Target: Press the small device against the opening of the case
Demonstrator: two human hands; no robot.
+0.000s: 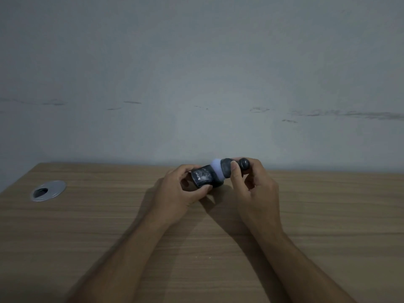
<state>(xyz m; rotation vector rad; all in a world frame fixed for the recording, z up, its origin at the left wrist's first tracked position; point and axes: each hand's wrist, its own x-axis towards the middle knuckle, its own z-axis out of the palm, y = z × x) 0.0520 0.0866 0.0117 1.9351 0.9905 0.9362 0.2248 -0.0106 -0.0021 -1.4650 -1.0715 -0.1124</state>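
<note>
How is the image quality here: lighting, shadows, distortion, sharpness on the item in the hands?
Head view: dim, bluish light; soft shadows under both hands on the wooden desk; wide-angle bowing of the desk's far edge; the dark device, gripped by the left hand and right hand, is slightly soft, its white lettering barely readable.

We are reading one word only, "WISE", in pale letters running along the dark body of the small bottle; we are finding no other legible text.
</note>
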